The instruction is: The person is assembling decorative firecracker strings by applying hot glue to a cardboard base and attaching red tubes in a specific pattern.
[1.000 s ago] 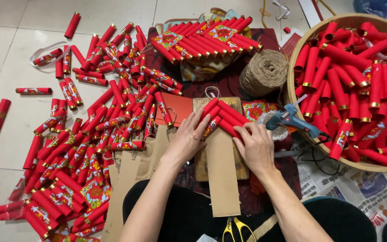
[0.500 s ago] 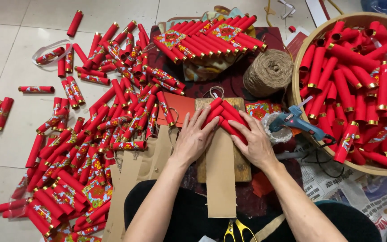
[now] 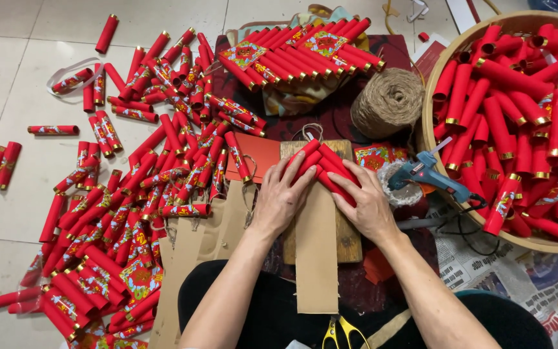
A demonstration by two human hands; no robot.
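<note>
Since a second ago I see both hands drawn closer: left hand [image 3: 283,197] and right hand [image 3: 363,201], fingers spread, press flat on red tube bundle [image 3: 321,167] atop cardboard strip [image 3: 316,252]; glue gun [image 3: 429,176], twine ball [image 3: 389,102], basket [image 3: 429,110] adjacent right

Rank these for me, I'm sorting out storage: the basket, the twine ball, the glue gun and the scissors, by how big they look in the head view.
1. basket, largest, though partly cut off.
2. twine ball.
3. glue gun, close to the twine ball, so unsure.
Scissors: only the yellow handles show, so unranked.
</note>
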